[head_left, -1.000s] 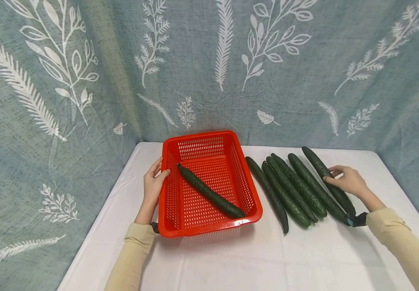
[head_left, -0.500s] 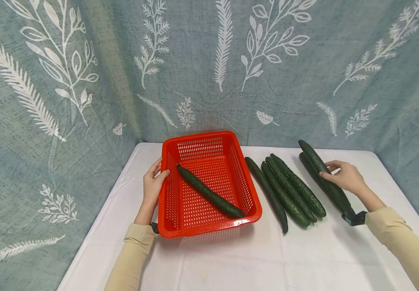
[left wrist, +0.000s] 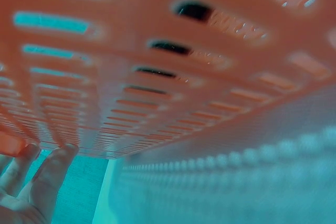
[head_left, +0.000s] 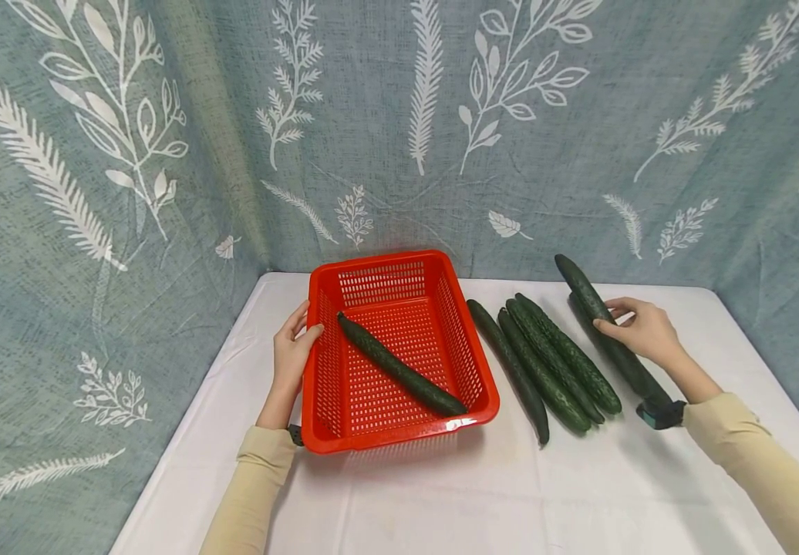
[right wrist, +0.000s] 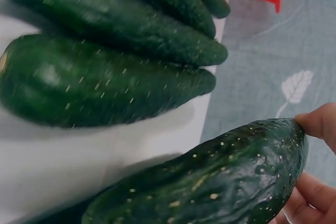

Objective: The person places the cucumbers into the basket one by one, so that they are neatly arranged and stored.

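A red plastic basket (head_left: 399, 447) stands on the table with one long green cucumber (head_left: 402, 366) lying slantwise inside. At its left rim, my left hand (head_left: 293, 351) grips the wall, thumb over the edge and fingers outside. My right hand (head_left: 642, 331) holds another cucumber (head_left: 576, 285) between thumb and fingers, its far end raised. Dark green shows just under it, a further cucumber (head_left: 583, 317) mostly hidden. In the right wrist view, fingertips (right wrist: 317, 121) pinch the narrow end of the bumpy held cucumber (right wrist: 210, 177).
Several cucumbers (head_left: 545, 370) lie side by side between the basket and my right hand. White cloth covers the table (head_left: 441, 501). A blue-green curtain (head_left: 399, 154) with white leaf patterns hangs behind the table and along its sides.
My right hand has lifted its cucumber and carried it a little left. The cucumber beside it no longer shows in its former spot. My left hand and the basket have stayed put.
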Demonstrator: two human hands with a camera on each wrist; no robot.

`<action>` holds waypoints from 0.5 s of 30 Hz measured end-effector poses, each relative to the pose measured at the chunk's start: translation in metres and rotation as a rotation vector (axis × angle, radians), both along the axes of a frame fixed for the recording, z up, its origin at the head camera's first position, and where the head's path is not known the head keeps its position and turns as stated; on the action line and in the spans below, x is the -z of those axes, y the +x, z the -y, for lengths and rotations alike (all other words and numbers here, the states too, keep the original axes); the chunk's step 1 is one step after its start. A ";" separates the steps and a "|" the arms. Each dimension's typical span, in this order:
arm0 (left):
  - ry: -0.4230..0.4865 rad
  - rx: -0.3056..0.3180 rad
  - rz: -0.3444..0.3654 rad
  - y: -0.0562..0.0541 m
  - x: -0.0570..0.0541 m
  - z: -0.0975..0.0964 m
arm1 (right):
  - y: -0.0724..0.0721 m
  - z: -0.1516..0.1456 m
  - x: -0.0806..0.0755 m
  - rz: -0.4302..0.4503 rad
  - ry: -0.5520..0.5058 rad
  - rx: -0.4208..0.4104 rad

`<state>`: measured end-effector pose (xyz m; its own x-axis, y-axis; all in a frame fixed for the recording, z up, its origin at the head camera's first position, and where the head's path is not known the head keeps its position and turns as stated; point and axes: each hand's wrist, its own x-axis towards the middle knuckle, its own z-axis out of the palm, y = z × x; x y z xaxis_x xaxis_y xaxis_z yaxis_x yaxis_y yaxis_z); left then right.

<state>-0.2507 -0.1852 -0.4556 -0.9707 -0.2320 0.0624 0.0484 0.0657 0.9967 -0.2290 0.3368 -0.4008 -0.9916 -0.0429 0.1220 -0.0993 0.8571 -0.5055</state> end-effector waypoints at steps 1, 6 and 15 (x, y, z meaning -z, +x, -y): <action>0.001 -0.004 0.000 0.000 0.000 0.000 | 0.000 0.002 -0.001 -0.002 -0.004 0.000; -0.003 -0.012 -0.004 0.000 0.000 -0.001 | -0.001 0.011 -0.004 -0.021 -0.028 -0.011; 0.005 -0.003 -0.001 -0.001 0.001 0.000 | -0.007 0.030 -0.007 -0.077 -0.093 -0.037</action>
<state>-0.2515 -0.1854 -0.4561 -0.9699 -0.2352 0.0622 0.0491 0.0613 0.9969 -0.2360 0.3067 -0.3943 -0.9771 -0.0640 0.2032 -0.1716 0.8017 -0.5725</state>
